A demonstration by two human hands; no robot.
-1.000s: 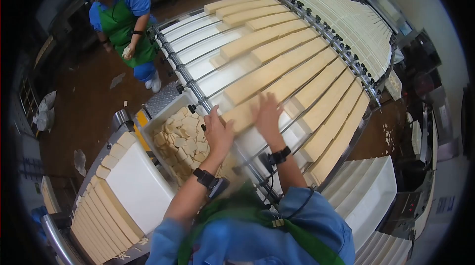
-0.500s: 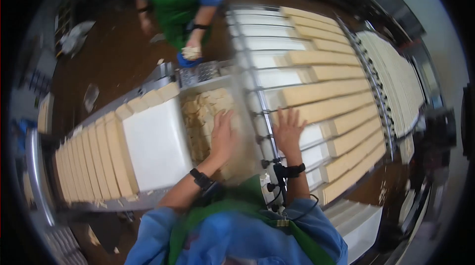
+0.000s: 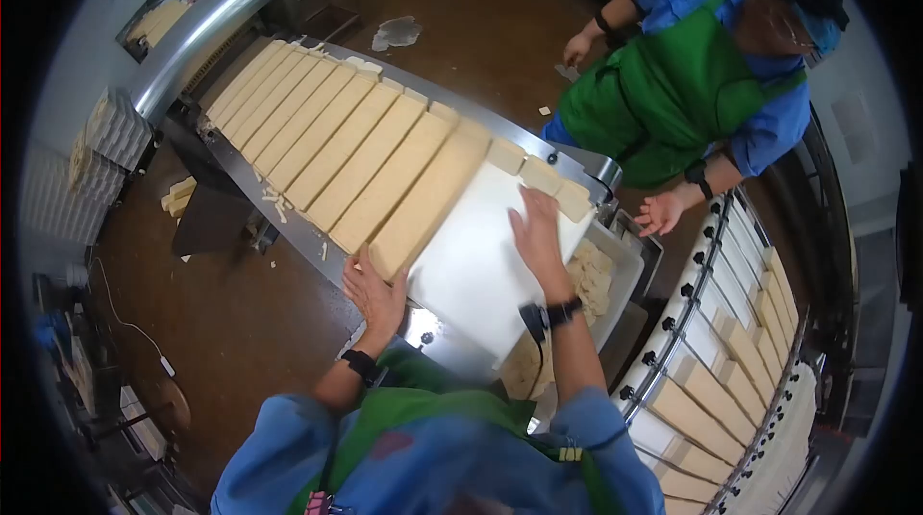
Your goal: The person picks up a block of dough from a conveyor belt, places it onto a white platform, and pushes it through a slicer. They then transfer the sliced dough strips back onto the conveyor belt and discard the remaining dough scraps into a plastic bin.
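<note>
On a white conveyor belt (image 3: 471,275), long pale-tan blocks lie side by side; the end one (image 3: 433,202) borders the bare white surface. My left hand (image 3: 377,296) is at the near end of this block, fingers spread and fingertips right at its corner. My right hand (image 3: 540,231) is open over the white belt with fingers extended, near several short tan pieces (image 3: 538,175) along the far edge. Neither hand grips anything.
A bin (image 3: 625,284) of broken tan pieces stands at the belt's end. To the right, a rail-divided conveyor (image 3: 663,361) carries more blocks. Across the belt stands a co-worker (image 3: 663,101) in a green apron, one hand (image 3: 661,213) near the bin. A metal roller (image 3: 207,39) spans the far left.
My view has swung left, from the bin and rail-divided conveyor to the belt of blocks. Both hands have moved from there to the belt. The co-worker's hand no longer holds tan pieces.
</note>
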